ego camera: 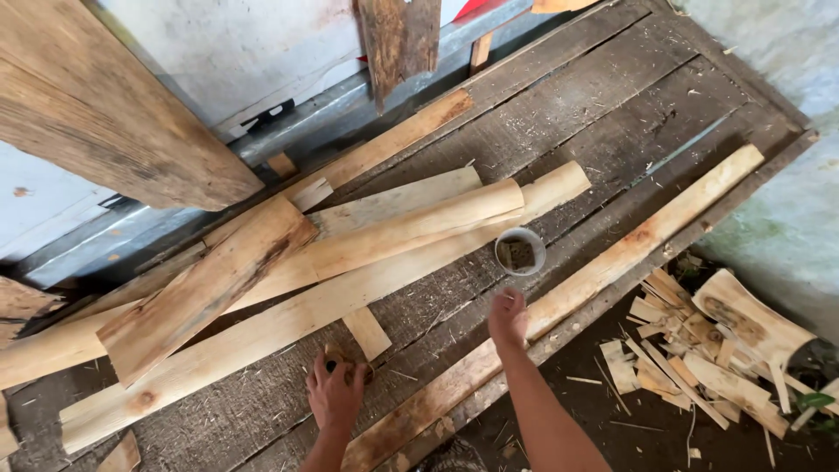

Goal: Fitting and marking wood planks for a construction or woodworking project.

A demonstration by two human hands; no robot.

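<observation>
My left hand (335, 391) is clamped on a small wood block (348, 360) near the counter's (603, 96) front edge; my right hand (508, 317), fingers together and empty, reaches toward the cup (520, 251). A careless nudge could tip it over against the long plank (612, 260).

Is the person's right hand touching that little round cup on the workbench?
Apart. The head view shows dark bench boards between the right hand and the cup beyond its fingertips.
</observation>
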